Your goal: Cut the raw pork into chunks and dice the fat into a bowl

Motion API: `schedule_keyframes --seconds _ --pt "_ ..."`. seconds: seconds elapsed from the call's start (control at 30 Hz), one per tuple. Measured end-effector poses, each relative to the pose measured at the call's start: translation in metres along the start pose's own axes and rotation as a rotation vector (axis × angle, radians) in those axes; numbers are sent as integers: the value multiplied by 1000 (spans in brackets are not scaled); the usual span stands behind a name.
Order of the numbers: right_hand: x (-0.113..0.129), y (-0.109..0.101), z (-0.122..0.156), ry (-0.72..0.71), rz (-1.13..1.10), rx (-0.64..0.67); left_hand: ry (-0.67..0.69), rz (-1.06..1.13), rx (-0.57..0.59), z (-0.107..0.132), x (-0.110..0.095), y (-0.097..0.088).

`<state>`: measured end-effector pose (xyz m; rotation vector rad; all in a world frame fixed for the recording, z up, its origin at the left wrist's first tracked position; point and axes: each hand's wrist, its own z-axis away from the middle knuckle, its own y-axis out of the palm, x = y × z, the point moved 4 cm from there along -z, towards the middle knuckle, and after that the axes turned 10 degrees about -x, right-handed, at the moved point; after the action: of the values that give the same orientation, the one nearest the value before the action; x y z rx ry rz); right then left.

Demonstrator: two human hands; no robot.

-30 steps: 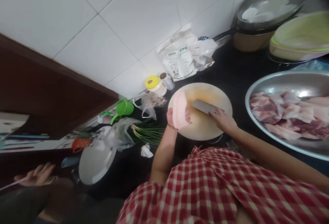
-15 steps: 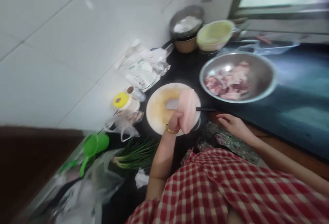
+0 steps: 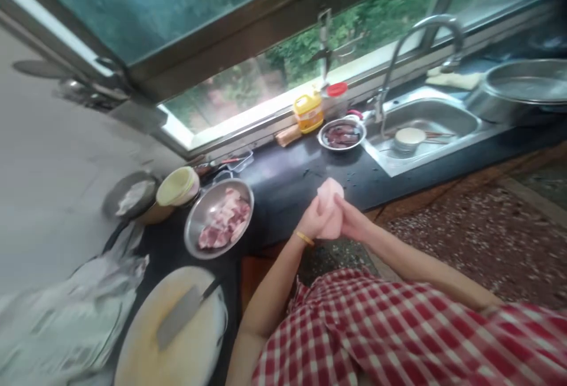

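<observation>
Nearest is the red-and-white checked cloth garment on the wearer. Just past it, the bare left hand, a gold-coloured bracelet at its wrist, and the bare right hand grip a smooth, pale pink slab, apparently raw fatty meat. It sits between the palms — long axis pointing away from the body, far end overlapping the counter's edge in view. Both hands are curled around it, left hand on its left side, right hand on its right; the fingers behind it are hidden. The left hand is nearer the wide, shiny metal bowl of raw pink meat; the right is nearer the stainless-steel sink.

Lower left, a grey-bladed cleaver lies on the round, whitish board — untouched. The print on the white plastic packaging beside it is too blurred to read. Farther off, by the window, stands a yellow plastic jug; its label is illegible too.
</observation>
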<state>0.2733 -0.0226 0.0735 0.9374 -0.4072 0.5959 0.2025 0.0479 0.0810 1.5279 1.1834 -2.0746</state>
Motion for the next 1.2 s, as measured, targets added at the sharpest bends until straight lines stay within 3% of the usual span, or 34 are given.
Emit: schedule_keyframes --seconds 0.07,0.13,0.23,0.37,0.47,0.6,0.77,0.87,1.0,1.1,1.2 --pt "40 -56 7 -80 -36 -81 134 -93 118 -32 -27 53" --pt "77 -107 13 -183 -62 -176 252 -203 170 -62 -52 92" --pt "126 -174 17 -345 -41 -346 389 -394 157 -118 -80 128" --pt "181 -243 17 -493 77 -539 530 -733 187 -214 -96 168" --pt "215 -281 11 -509 63 -650 652 -930 197 -289 -104 202" --pt "253 -315 -7 -495 -87 -699 729 -1101 213 -379 -109 246" --pt "291 -351 -39 -522 -350 -634 752 -1299 275 -463 -101 290" --pt "312 -373 -60 -509 -410 -580 705 -1345 298 -498 -92 301" --pt "345 -409 -91 -419 -410 -497 560 -1353 325 -524 -76 294" --pt "374 -437 -112 -413 -397 -403 432 -1367 306 -521 -75 292" --pt "400 -456 -132 -353 -375 -298 397 -1143 237 -506 -98 323"
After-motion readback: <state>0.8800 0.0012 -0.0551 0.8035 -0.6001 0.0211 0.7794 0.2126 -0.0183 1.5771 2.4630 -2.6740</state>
